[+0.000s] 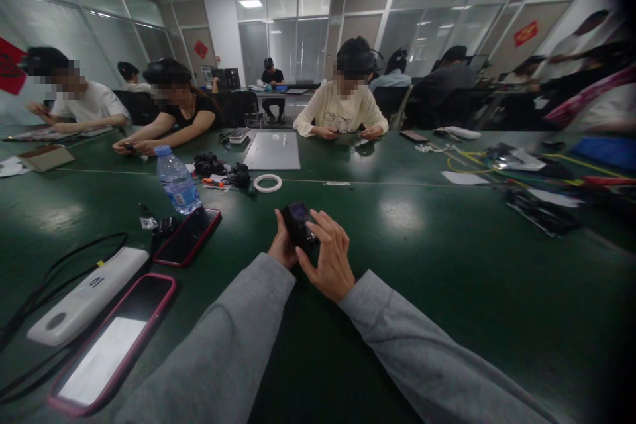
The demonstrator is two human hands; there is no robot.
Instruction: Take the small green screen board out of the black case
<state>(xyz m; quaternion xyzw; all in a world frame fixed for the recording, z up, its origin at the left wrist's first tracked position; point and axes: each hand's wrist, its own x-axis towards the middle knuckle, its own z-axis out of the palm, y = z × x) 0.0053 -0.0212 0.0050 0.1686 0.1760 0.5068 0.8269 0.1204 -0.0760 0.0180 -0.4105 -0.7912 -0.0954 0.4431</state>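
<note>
My left hand (283, 244) is closed around a small black device with a screen (299, 222), tilted up above the green table. Its exact kind cannot be made out. My right hand (328, 255) is just right of the device, fingers curved and apart, with the fingertips at or close to its right edge; whether they press on it is unclear. Most of my left fingers are hidden beneath the device.
To the left lie two red-cased phones (187, 236) (116, 344), a white oblong device (89, 295) with black cables, and a tilted water bottle (177, 182). Ahead are a tape roll (267, 177) and a silver panel (272, 150). Cables (517, 165) clutter the right. Several people sit around.
</note>
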